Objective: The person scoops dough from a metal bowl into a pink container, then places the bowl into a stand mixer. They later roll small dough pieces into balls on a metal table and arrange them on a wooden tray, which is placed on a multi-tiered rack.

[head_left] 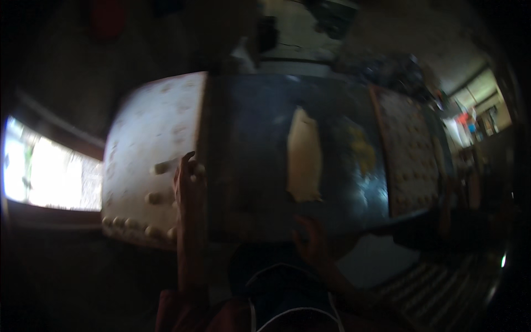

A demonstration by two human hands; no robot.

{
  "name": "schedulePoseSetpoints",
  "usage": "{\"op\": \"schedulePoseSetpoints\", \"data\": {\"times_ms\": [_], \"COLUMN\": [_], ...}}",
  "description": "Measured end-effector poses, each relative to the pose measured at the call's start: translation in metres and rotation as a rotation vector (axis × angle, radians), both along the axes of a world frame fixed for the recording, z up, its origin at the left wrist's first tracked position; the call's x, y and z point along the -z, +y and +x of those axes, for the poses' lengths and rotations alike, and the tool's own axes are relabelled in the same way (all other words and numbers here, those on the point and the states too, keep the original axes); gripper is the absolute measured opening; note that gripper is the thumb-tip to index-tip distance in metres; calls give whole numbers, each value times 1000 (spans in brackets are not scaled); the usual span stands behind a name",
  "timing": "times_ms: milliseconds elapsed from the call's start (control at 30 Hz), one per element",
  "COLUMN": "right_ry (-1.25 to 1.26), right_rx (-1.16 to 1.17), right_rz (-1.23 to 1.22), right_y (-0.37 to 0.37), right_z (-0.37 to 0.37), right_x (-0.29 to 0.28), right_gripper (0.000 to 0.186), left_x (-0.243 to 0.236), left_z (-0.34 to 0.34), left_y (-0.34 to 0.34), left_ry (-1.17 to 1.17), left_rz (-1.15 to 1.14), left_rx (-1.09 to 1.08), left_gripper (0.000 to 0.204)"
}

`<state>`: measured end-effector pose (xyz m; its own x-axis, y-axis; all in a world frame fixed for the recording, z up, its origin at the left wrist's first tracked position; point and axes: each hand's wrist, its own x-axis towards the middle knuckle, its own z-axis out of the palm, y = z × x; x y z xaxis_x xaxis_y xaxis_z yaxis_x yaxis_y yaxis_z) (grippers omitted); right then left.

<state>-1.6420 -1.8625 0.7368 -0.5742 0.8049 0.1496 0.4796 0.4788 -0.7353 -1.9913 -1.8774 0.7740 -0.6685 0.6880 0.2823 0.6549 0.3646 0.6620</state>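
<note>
My left hand among round, pale dough balls on a flat white board.
Its fingers bend, my right hand half-curls; I can't tell either's grip.

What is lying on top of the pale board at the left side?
Small dough balls lie on the pale board, several along its near edge. What is under the left hand is covered and cannot be seen.
</note>
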Motion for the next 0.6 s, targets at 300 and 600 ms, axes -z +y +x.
{"op": "schedulePoseSetpoints", "data": {"times_ms": [300, 600], "right_ry": [7, -418], "right_rx": [-46, 179], "right_rz": [65, 477], "right_y": [46, 148], "right_z": [88, 92], "right_x": [20, 96], "right_gripper": [33, 45], "left_x": [47, 47], "left_z": [206, 190], "left_y": [16, 3], "left_ry": [-627, -570], "left_rz": [62, -152], "left_rx": [822, 491], "left_gripper": [90, 80]}}
